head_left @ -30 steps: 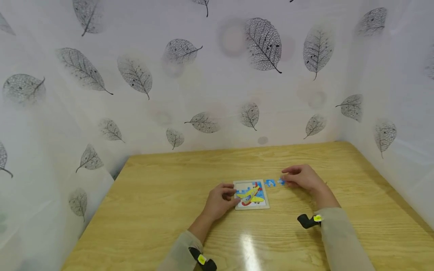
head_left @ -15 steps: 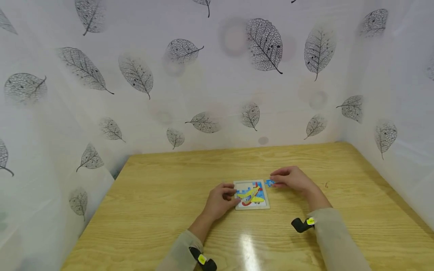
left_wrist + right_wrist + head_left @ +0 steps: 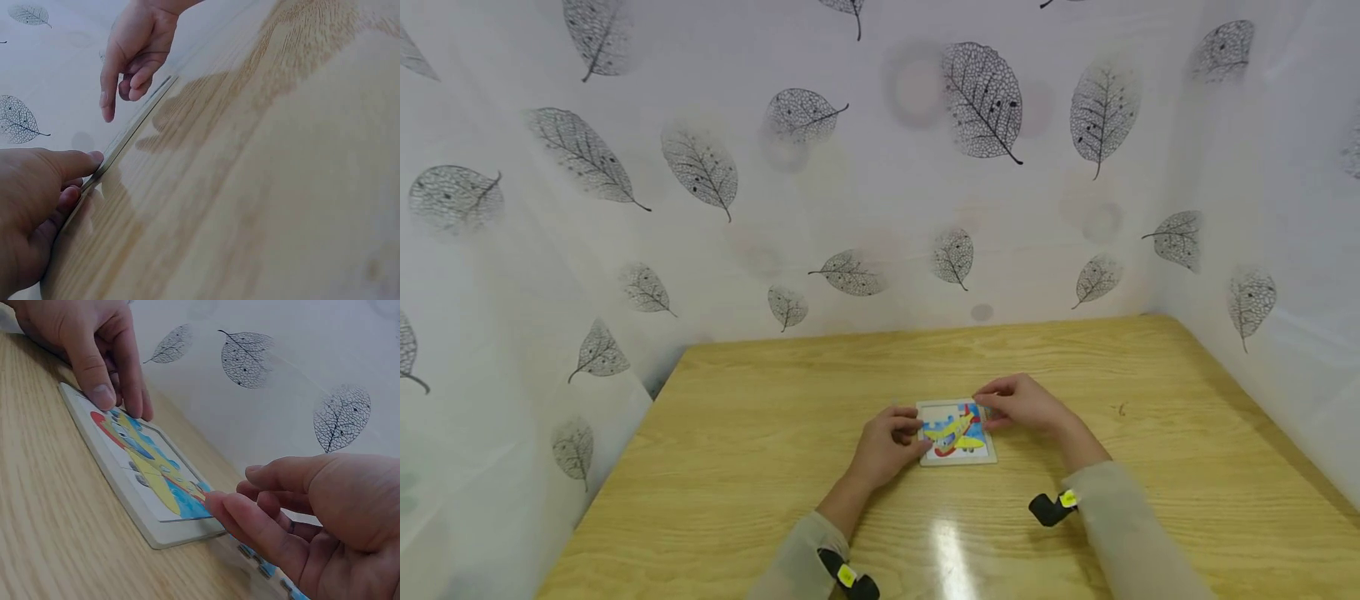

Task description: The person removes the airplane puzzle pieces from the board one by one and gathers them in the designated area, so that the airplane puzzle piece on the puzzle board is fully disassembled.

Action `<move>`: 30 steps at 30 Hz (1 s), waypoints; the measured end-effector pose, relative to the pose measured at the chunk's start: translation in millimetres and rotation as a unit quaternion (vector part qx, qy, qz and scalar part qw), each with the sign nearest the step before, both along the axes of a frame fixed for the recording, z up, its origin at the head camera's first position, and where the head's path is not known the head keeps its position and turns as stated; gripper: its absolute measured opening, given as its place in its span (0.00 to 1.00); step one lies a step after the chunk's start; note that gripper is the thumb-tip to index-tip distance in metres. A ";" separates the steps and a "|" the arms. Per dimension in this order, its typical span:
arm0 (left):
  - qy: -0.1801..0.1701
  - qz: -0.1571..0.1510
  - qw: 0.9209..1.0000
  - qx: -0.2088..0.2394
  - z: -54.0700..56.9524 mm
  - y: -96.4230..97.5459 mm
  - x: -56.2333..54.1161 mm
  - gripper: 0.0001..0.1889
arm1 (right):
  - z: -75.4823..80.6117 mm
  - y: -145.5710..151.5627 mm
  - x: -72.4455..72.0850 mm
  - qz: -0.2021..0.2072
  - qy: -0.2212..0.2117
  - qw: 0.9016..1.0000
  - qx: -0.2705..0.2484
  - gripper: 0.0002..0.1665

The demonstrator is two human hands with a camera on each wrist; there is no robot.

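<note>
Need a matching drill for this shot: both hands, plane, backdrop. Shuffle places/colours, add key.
1. left hand
2. right hand
3. plane
4. backdrop

A. mostly yellow, some red
B. at the right side of the frame, head view
C. whitish with dark leaf prints
D. at the frame's left edge, head view

Pairs: 1-D, 2-B, 3-A, 4-C

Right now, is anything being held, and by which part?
The left hand holds the puzzle by its left edge; whether the right hand holds anything can't be told.
</note>
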State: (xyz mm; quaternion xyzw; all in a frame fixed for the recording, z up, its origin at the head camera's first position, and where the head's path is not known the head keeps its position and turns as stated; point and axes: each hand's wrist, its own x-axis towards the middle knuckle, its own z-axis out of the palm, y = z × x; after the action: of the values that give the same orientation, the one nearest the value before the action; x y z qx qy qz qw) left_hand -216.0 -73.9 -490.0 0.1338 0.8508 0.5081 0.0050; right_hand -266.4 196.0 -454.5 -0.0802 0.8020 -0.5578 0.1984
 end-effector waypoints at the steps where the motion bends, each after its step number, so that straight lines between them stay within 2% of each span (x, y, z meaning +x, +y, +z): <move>1: -0.001 0.000 1.000 0.000 0.1 -0.1 0.1 0.15 | -0.3 -2.9 0.8 0.007 -0.003 1.000 0.002 0.21; 6: -0.001 -0.001 1.000 0.000 1.2 0.7 0.3 0.15 | -3.2 -13.2 4.3 0.029 -0.022 0.999 0.009 0.19; 10: 0.001 -0.003 1.000 -0.004 1.8 1.4 -0.4 0.16 | -2.5 -17.5 6.7 0.035 -0.021 0.999 0.019 0.20; 18: 0.005 -0.002 1.000 -0.008 1.2 1.4 -2.2 0.16 | 2.8 -22.4 10.1 0.054 0.015 0.997 0.052 0.15; 25: -0.006 0.001 1.000 -0.011 0.1 2.1 -2.4 0.16 | 2.2 -25.5 9.8 0.031 0.013 0.999 0.043 0.13; 30: -0.002 0.002 1.000 -0.014 -2.8 1.6 -3.0 0.15 | 2.8 -28.4 9.6 0.025 0.031 0.998 0.057 0.10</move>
State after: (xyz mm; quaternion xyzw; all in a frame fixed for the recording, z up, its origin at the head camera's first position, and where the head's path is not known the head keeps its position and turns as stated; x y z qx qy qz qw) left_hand -219.0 -72.3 -492.8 0.1309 0.8581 0.4964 0.0071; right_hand -256.8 167.5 -451.7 -0.1059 0.8360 -0.5033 0.1911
